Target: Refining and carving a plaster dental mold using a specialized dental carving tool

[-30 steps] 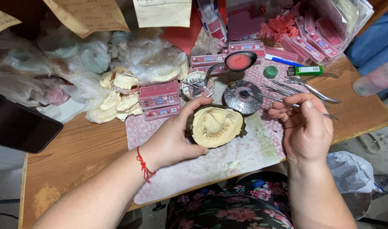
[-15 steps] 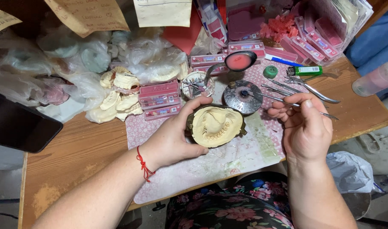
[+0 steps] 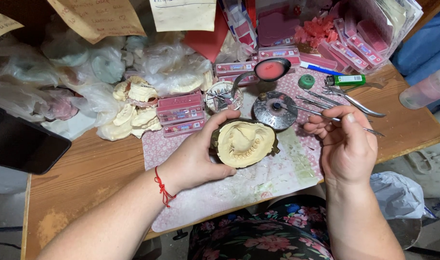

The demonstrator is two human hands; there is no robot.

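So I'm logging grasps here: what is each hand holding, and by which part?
The left hand cups the plaster dental cast by its left rim. The right hand pinches a thin metal tool near its handle end.

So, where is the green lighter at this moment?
In the head view, the green lighter lies on the far right part of the wooden table, between the small green cap and the metal pliers.

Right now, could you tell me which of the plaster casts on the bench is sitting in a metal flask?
The cast gripped by the left hand: it alone sits in a dark flask. The other casts lie bare, piled beside the pink boxes.
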